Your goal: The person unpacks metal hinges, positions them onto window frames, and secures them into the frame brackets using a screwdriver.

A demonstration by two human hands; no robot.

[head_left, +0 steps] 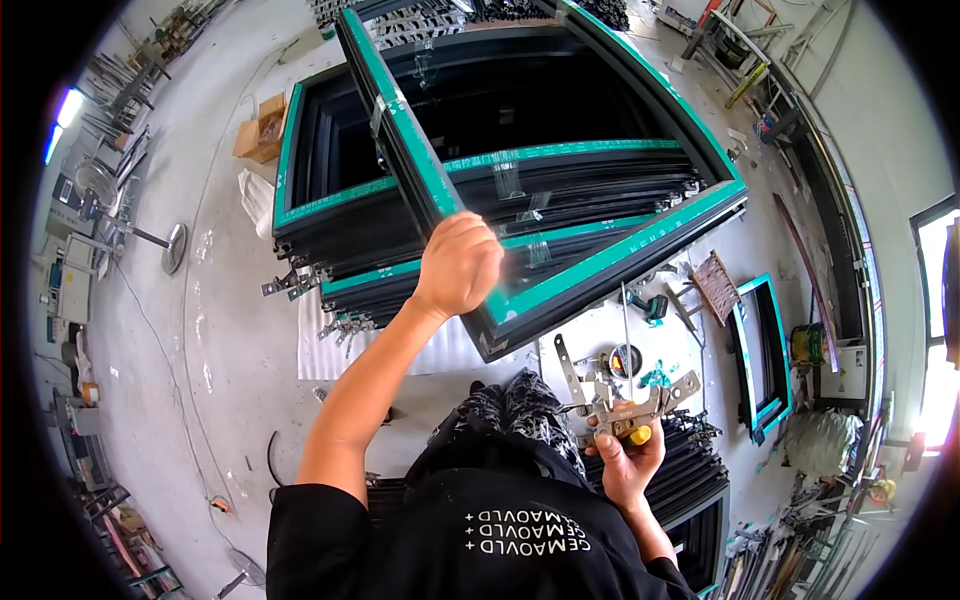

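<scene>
My left hand (460, 265) is closed at the near left corner of a black window frame (622, 248) with green protective film along its faces. This frame lies askew over a stack of similar black frames (390, 225). Low on the right, my right hand (632, 462) is closed around metal window hinges (660, 402), flat silver arms with holes that fan outward. The same hand also holds a screwdriver (627, 335), its thin shaft pointing up and a yellow end showing by the fingers. My left fingertips are partly hidden.
A green-and-black cordless drill (652, 307) and a small round bowl (625, 360) lie past my right hand. A small stool (715, 285) and a smaller green-filmed frame (765, 355) stand to the right. More frames (690, 470) are stacked beside my right leg. At left are a cardboard box (262, 130) and a fan (100, 185).
</scene>
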